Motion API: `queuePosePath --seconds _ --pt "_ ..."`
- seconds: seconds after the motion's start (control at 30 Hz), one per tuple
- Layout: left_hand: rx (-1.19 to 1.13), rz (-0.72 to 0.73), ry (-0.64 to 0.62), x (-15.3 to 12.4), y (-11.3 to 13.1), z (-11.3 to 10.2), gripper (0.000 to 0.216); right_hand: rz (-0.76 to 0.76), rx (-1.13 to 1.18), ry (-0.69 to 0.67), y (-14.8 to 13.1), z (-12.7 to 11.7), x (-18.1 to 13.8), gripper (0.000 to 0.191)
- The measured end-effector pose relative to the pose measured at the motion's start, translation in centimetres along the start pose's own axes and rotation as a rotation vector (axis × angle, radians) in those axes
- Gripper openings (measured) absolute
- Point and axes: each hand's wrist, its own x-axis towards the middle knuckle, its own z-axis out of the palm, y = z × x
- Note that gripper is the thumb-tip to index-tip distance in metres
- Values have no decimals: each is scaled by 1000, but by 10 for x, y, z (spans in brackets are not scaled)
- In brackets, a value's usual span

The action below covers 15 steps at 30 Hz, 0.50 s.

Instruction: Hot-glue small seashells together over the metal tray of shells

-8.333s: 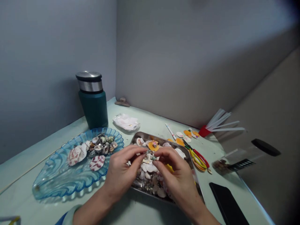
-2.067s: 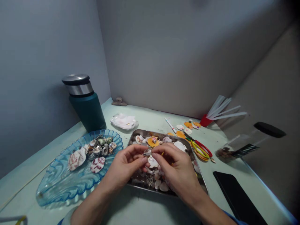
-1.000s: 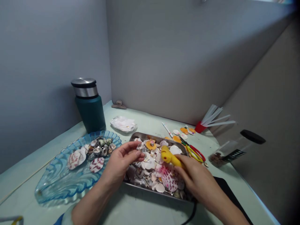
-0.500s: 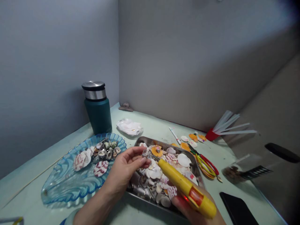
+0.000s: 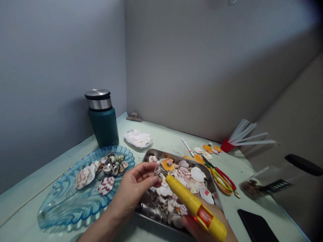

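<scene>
My left hand pinches a small greyish shell between thumb and fingertips above the metal tray. My right hand is wrapped round a yellow hot glue gun, with a small red light glowing at its underside. The gun's nozzle points up and left, right at the small shell; whether the two touch I cannot tell. Under both hands the tray is full of shells, among them white scallop shells and an orange shell with a small piece on top.
To the left lies a blue glass dish with striped and small dark shells. Behind it stands a teal bottle. Right of the tray are pliers, a marker, a red cup of glue sticks, and a black phone.
The glue gun's nozzle has shifted slightly left and down, closer to the small shell. My left hand keeps its pinch. The whole view has moved a little.
</scene>
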Motion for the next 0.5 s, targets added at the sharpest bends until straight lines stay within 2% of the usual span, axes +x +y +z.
queuePosePath --seconds 0.1,0.27,0.5 --pt "0 2 -12 0 -1 -1 31 24 42 0 0 1 0 29" --pt "-17 -31 -32 -1 0 0 33 21 167 -107 -11 -2 6 27" --pt "-7 -33 -26 -1 2 1 33 11 156 -152 -13 -3 8 24"
